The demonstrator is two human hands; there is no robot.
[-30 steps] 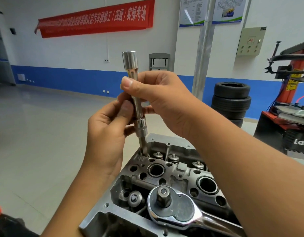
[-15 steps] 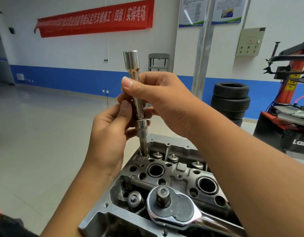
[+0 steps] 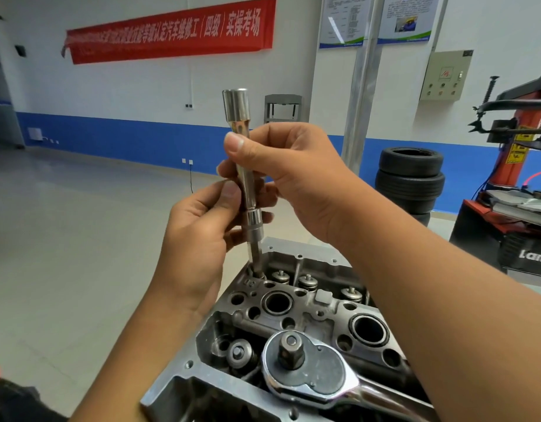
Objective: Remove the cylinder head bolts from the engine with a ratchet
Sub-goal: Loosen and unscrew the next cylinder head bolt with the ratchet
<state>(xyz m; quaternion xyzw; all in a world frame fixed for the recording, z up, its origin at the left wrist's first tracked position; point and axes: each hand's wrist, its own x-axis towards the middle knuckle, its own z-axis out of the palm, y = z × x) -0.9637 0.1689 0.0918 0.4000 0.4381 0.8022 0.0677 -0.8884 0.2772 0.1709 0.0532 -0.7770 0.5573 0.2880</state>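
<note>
- Workshop setting: white walls with a blue band along the bottom, a red banner [image 3: 171, 28] high on the far wall, and a pale grey floor.
- Right hand [image 3: 296, 175] is curled round the upper shaft of a long chrome extension bar [image 3: 247, 190], thumb laid along it, fingers wrapped behind.
- Left hand [image 3: 202, 233] pinches the same bar lower down, thumb and fingertips closed just above the thick collar where a socket joins it.
- That bar stands nearly upright (leaning a touch to the left), its wide hollow end on top, clear above both hands.
- Its lower tip goes down into a bolt hole at the far left corner of the cylinder head [image 3: 293, 306]; the bolt itself is hidden by the tool.
- Valve springs [image 3: 307, 283] sit in a row along the head's far edge, just right of the tool tip.
- Two large round bores open in the middle of the head.
- A ratchet [image 3: 305, 367] lies flat on the near part of the head, square drive facing up, handle running off toward the near right edge under the right forearm; neither hand touches it.
- Stacked tyres [image 3: 410, 178] stand against the wall on the right, beside a red tyre machine [image 3: 513, 184].
</note>
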